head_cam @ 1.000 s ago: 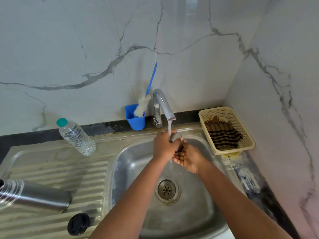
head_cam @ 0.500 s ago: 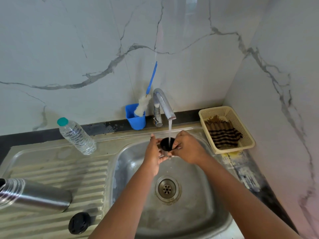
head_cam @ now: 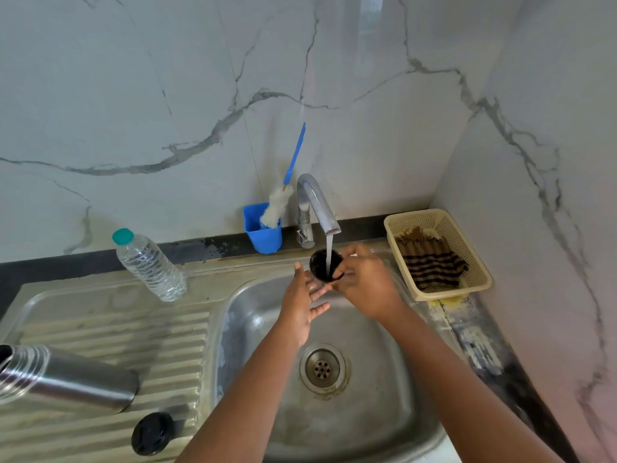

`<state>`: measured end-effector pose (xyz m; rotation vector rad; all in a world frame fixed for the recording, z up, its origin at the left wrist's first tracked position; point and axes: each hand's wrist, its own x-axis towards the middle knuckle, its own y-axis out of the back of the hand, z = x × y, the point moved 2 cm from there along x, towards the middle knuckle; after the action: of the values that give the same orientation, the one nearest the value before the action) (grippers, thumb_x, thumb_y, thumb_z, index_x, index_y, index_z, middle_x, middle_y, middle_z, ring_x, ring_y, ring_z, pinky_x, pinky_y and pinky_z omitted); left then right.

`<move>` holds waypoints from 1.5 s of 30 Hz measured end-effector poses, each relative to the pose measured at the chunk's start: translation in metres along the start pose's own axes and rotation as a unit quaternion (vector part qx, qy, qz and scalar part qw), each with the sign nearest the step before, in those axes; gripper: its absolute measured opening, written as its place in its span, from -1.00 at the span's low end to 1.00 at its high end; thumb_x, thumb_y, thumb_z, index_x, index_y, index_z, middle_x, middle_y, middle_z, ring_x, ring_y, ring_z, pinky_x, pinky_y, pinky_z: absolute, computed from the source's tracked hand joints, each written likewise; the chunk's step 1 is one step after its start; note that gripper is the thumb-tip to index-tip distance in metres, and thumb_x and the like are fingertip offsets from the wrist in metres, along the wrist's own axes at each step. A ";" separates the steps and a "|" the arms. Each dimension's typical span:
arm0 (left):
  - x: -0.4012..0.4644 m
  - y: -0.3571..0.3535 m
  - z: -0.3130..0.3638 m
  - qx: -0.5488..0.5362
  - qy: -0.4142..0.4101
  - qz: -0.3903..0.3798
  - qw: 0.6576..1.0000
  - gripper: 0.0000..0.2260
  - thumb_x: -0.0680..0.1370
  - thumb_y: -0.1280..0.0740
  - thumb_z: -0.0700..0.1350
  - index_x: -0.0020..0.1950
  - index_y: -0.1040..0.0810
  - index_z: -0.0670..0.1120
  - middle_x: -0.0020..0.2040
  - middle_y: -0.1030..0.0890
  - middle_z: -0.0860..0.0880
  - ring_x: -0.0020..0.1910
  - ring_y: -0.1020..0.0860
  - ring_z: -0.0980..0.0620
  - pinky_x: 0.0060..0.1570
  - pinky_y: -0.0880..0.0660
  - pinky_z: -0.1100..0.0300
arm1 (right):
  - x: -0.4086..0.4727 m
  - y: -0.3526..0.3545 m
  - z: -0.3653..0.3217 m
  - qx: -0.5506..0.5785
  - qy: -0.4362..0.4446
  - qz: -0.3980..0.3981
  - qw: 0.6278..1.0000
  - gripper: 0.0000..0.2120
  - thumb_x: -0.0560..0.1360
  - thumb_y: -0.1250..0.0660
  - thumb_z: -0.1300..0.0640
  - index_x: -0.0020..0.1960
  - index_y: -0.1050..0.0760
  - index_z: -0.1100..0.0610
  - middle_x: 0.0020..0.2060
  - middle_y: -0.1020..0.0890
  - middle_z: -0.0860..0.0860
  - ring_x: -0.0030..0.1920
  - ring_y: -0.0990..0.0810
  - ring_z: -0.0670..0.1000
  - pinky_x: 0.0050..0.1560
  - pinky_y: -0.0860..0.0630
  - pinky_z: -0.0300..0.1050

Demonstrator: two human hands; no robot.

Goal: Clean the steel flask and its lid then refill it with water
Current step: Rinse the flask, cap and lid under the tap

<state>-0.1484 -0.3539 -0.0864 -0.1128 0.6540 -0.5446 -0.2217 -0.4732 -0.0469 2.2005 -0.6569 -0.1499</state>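
Observation:
My right hand (head_cam: 365,282) grips a small cup-shaped lid (head_cam: 323,264) with a dark inside, open side up under the running tap (head_cam: 319,208). Water streams into it. My left hand (head_cam: 305,300) is just left of and below the lid, fingers straight and spread, fingertips near its underside. The steel flask (head_cam: 66,379) lies on its side on the ribbed drainboard (head_cam: 140,335) at the left, its open threaded mouth at the frame edge. A black round cap (head_cam: 153,433) lies in front of the flask.
A plastic water bottle (head_cam: 150,265) with a teal cap stands at the back left. A blue cup (head_cam: 263,230) holding a bottle brush (head_cam: 283,192) sits beside the tap. A cream basket (head_cam: 440,255) with a striped cloth is at the right. The sink basin's drain (head_cam: 322,369) lies below my hands.
The lid went from being rubbed between both hands to being held open side up under the stream. My left hand has let go and opened below it.

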 end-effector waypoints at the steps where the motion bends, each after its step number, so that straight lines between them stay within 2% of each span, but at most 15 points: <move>1: 0.000 0.000 0.000 -0.004 -0.002 -0.001 1.000 -0.55 0.64 -0.05 0.26 0.29 -0.50 0.02 0.22 -0.60 -0.05 0.17 -0.57 0.01 0.23 -0.52 -0.10 | -0.001 -0.003 0.002 0.081 -0.031 -0.016 0.996 -0.85 0.36 -0.56 0.15 -0.12 -0.64 0.12 0.03 -0.56 -0.04 -0.06 -0.62 -0.05 -0.03 -0.56 -0.19; 3: 0.000 0.000 -0.001 -0.014 -0.006 -0.002 1.000 -0.52 0.61 -0.11 0.27 0.37 -0.48 0.00 0.24 -0.62 -0.10 0.15 -0.62 -0.04 0.16 -0.57 -0.08 | -0.006 -0.007 0.004 0.241 -0.137 -0.047 0.960 -0.87 0.41 -0.53 0.12 -0.10 -0.61 0.12 -0.07 -0.66 0.01 -0.08 -0.67 0.00 0.01 -0.60 -0.12; 7: -0.003 0.001 -0.002 0.016 -0.024 -0.003 1.000 -0.60 0.57 -0.27 0.23 0.25 -0.52 -0.01 0.14 -0.65 -0.15 0.10 -0.66 -0.08 0.02 -0.62 0.01 | -0.020 -0.017 0.007 0.498 -0.288 -0.093 0.812 -0.81 0.57 -0.36 0.14 0.06 -0.55 0.27 -0.07 -0.70 0.18 -0.07 -0.70 0.13 0.01 -0.65 -0.06; 12: -0.006 0.003 -0.003 0.063 -0.031 0.004 0.998 -0.75 0.62 -0.26 0.14 0.19 -0.54 0.04 0.16 -0.63 -0.09 0.11 -0.63 -0.04 0.01 -0.62 0.05 | -0.023 -0.023 0.008 0.617 -0.382 -0.077 0.684 -0.72 0.65 -0.21 0.08 0.15 -0.45 0.31 0.01 -0.62 0.32 -0.12 -0.70 0.16 -0.21 -0.67 -0.11; 15: -0.010 0.001 0.001 0.071 -0.038 0.010 0.997 -0.75 0.65 -0.22 0.10 0.25 -0.53 0.04 0.15 -0.62 -0.06 0.10 -0.62 -0.01 0.01 -0.61 0.08 | -0.019 -0.026 0.007 0.633 -0.403 -0.064 0.657 -0.67 0.65 -0.20 0.04 0.22 -0.43 0.31 0.06 -0.60 0.36 -0.07 -0.69 0.19 -0.17 -0.68 -0.09; 22: -0.022 0.008 0.004 0.076 -0.058 0.021 0.995 -0.71 0.67 -0.17 0.10 0.29 -0.50 0.00 0.15 -0.63 -0.04 0.09 -0.61 0.02 0.02 -0.56 0.08 | -0.015 -0.025 -0.009 0.610 -0.404 -0.066 0.679 -0.74 0.59 -0.31 0.05 0.19 -0.46 0.20 0.09 -0.59 0.29 0.05 -0.65 0.22 -0.12 -0.67 -0.01; 24: -0.025 0.013 -0.005 0.082 -0.054 0.022 0.995 -0.69 0.67 -0.15 0.12 0.27 -0.50 -0.02 0.15 -0.63 -0.04 0.12 -0.60 0.04 0.01 -0.54 0.10 | -0.020 -0.030 -0.013 0.547 -0.380 -0.086 0.741 -0.74 0.55 -0.38 0.11 0.19 -0.44 0.12 0.14 -0.58 0.23 0.04 -0.65 0.19 -0.12 -0.66 0.00; 25: -0.026 0.018 -0.011 0.088 -0.046 0.032 0.995 -0.68 0.66 -0.15 0.14 0.26 -0.50 -0.03 0.14 -0.63 -0.03 0.13 -0.59 0.04 0.01 -0.54 0.11 | -0.024 -0.033 -0.013 0.469 -0.358 -0.094 0.802 -0.69 0.52 -0.41 0.13 0.20 -0.41 0.06 0.14 -0.58 0.17 0.02 -0.65 0.15 -0.15 -0.64 -0.03; 27: -0.027 0.030 -0.025 0.103 -0.019 0.075 0.992 -0.69 0.65 -0.19 0.13 0.24 -0.48 -0.04 0.11 -0.59 0.01 0.09 -0.56 0.06 0.07 -0.54 0.08 | -0.032 -0.036 -0.011 0.211 -0.283 -0.099 0.930 -0.50 0.44 -0.49 0.09 0.26 -0.31 -0.07 0.06 -0.54 -0.01 0.01 -0.60 0.04 -0.14 -0.59 -0.09; 28: -0.028 0.037 -0.031 0.113 -0.004 0.095 0.989 -0.72 0.65 -0.22 0.10 0.24 -0.46 -0.04 0.10 -0.57 0.02 0.07 -0.55 0.05 0.11 -0.53 0.06 | -0.035 -0.038 -0.009 0.082 -0.239 -0.104 0.962 -0.43 0.40 -0.52 0.07 0.28 -0.28 -0.10 0.02 -0.49 -0.06 0.07 -0.55 0.05 -0.07 -0.57 -0.05; 32: -0.034 0.063 -0.053 0.146 0.065 0.111 0.981 -0.73 0.64 -0.27 -0.02 0.30 -0.46 -0.08 0.24 -0.52 -0.06 0.23 -0.51 -0.07 0.27 -0.48 -0.02 | -0.051 -0.059 -0.002 -0.156 -0.177 -0.246 0.940 -0.33 0.31 -0.58 0.01 0.30 -0.32 0.02 0.17 -0.54 0.03 0.27 -0.43 0.14 0.19 -0.48 0.00; 34: -0.040 0.071 -0.056 0.154 0.076 0.107 0.979 -0.78 0.64 -0.29 -0.03 0.25 -0.49 -0.06 0.21 -0.52 -0.05 0.20 -0.51 -0.07 0.21 -0.50 0.02 | -0.056 -0.069 0.001 -0.215 -0.153 -0.258 0.930 -0.29 0.34 -0.55 -0.01 0.37 -0.29 0.03 0.25 -0.51 0.05 0.34 -0.36 0.16 0.23 -0.45 0.01; 37: -0.050 0.083 -0.059 0.161 0.065 0.108 0.979 -0.91 0.64 -0.28 -0.06 0.10 -0.51 -0.02 0.13 -0.54 -0.02 0.13 -0.53 -0.04 0.11 -0.50 0.05 | -0.061 -0.084 -0.001 -0.226 -0.137 -0.282 0.922 -0.33 0.33 -0.53 -0.06 0.36 -0.37 0.03 0.28 -0.49 0.03 0.37 -0.35 0.16 0.30 -0.43 -0.01; 40: -0.063 0.091 -0.058 0.180 0.039 0.103 0.978 -0.94 0.63 -0.28 -0.09 0.05 -0.54 0.00 0.04 -0.56 0.01 0.09 -0.54 -0.01 0.21 -0.50 0.01 | -0.068 -0.096 -0.012 -0.241 -0.106 -0.282 0.922 -0.35 0.37 -0.47 -0.12 0.37 -0.37 0.07 0.31 -0.39 0.03 0.36 -0.32 0.17 0.32 -0.38 -0.02; 45: -0.086 0.103 -0.054 0.166 0.010 0.105 0.980 -0.87 0.63 -0.28 -0.14 0.17 -0.51 -0.03 0.05 -0.56 0.03 0.04 -0.55 0.06 0.24 -0.52 0.00 | -0.068 -0.108 -0.035 -0.259 -0.089 -0.302 0.913 -0.31 0.37 -0.50 -0.14 0.39 -0.37 0.09 0.30 -0.36 0.05 0.35 -0.33 0.19 0.28 -0.43 -0.02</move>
<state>-0.1917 -0.2178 -0.1096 0.2739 0.5773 -0.4449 -0.2248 -0.3579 -0.1118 1.8045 0.0113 -0.7613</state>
